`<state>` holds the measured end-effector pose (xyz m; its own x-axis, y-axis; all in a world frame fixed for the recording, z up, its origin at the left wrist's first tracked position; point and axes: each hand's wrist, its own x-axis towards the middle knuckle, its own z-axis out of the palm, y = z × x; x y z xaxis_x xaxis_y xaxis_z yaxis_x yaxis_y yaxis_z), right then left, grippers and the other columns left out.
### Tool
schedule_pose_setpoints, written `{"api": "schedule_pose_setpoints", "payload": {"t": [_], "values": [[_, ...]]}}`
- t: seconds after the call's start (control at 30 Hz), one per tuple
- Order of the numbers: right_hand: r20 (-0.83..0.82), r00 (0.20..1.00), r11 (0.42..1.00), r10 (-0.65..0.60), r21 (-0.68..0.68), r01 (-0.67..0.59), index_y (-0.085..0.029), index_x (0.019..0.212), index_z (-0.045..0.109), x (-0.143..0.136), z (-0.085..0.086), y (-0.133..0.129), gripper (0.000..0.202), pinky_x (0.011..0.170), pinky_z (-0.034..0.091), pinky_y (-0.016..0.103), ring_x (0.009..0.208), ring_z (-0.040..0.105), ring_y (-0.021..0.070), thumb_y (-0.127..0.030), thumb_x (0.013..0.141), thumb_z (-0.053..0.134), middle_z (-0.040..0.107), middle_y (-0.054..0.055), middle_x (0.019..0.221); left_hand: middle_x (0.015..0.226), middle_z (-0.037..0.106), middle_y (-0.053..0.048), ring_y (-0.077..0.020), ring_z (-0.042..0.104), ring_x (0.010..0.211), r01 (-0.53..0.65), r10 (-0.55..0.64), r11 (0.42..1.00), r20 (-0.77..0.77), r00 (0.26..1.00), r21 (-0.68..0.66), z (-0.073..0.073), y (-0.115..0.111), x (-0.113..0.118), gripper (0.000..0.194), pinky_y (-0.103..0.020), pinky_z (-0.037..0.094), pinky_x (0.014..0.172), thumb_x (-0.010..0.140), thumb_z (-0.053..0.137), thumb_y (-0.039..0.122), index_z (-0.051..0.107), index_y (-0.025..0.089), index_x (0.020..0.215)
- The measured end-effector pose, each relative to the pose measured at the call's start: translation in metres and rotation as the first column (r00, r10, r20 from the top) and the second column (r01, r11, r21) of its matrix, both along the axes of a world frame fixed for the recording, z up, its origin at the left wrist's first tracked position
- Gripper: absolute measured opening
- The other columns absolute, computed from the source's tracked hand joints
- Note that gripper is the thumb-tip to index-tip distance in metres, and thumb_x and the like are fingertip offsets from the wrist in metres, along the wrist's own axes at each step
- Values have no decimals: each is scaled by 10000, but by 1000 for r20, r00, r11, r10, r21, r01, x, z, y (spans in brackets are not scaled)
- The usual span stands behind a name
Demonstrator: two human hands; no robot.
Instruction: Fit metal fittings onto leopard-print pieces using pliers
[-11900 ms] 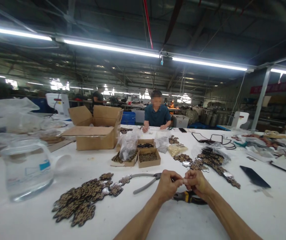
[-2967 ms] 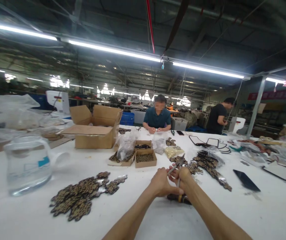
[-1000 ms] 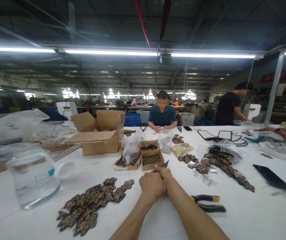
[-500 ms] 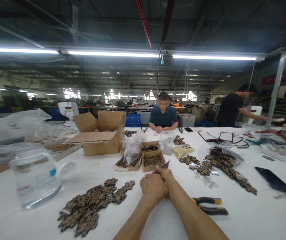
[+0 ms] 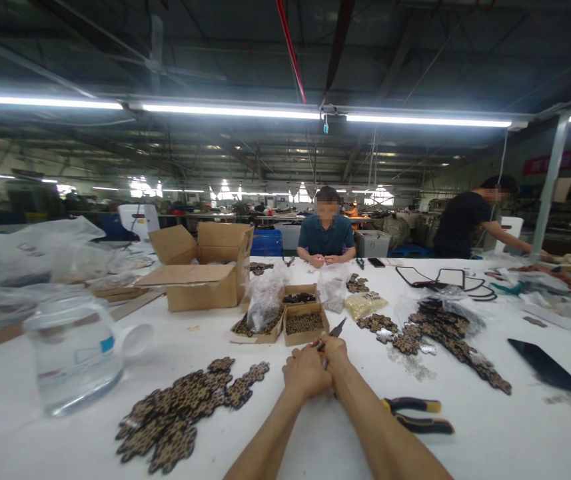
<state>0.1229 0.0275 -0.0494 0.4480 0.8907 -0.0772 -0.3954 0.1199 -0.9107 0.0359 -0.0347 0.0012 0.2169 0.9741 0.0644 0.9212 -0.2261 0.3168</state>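
In the middle of the table my two hands are close together and touching. My right hand (image 5: 336, 353) is closed around a pair of pliers (image 5: 338, 328), whose dark pointed jaws stick out ahead of the fingers. Curled against it is my left hand (image 5: 306, 373), its fingers closed; what they hold is hidden. Beyond the hands stands a small box of brass-coloured studs (image 5: 304, 323). A pile of leopard-print patches (image 5: 175, 407) lies to the left. Yellow-and-black pliers (image 5: 418, 415) rest beside my right forearm.
A clear water jug (image 5: 72, 367) stands at the left. An open carton (image 5: 205, 293) is behind it. More leopard-print patches (image 5: 455, 343) and a dark tablet-like slab (image 5: 548, 365) lie at the right. Across the table sits a person (image 5: 326, 230); another (image 5: 465, 220) stands at the far right.
The pliers' jaws have shifted slightly right and now point further right. My hands have turned a little against each other. The person at the far right has leaned lower and reached right.
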Motion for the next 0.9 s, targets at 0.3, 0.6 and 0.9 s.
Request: {"api": "schedule_pose_setpoints", "payload": {"t": [0.3, 0.6, 0.9], "values": [[-129, 990, 998, -57, 31, 61, -169, 669, 596, 23, 19, -28, 312, 451, 448, 258, 484, 631, 188, -452, 763, 690, 653, 54, 521, 1085, 681, -117, -305, 628, 1039, 180, -128, 972, 302, 945, -152, 18, -3, -6, 516, -343, 500, 817, 643, 650, 197, 609, 185, 1157], [-273, 959, 940, -74, 302, 159, -199, 1039, 660, 104, 49, -48, 418, 649, 550, 293, 735, 712, 187, -460, 727, 758, 757, 75, 971, 942, 640, -51, -232, 592, 896, 271, -165, 929, 374, 913, -252, 41, -5, -14, 497, -264, 436, 613, 536, 599, 96, 605, 175, 1026], [-272, 956, 895, -110, 390, 214, -134, 873, 749, 120, 36, -43, 352, 586, 514, 260, 688, 673, 168, -324, 606, 879, 763, 78, 832, 964, 627, -46, -199, 578, 885, 352, -228, 895, 396, 890, -276, 22, 9, -18, 582, -218, 366, 539, 455, 522, 64, 584, 162, 1026]]}}
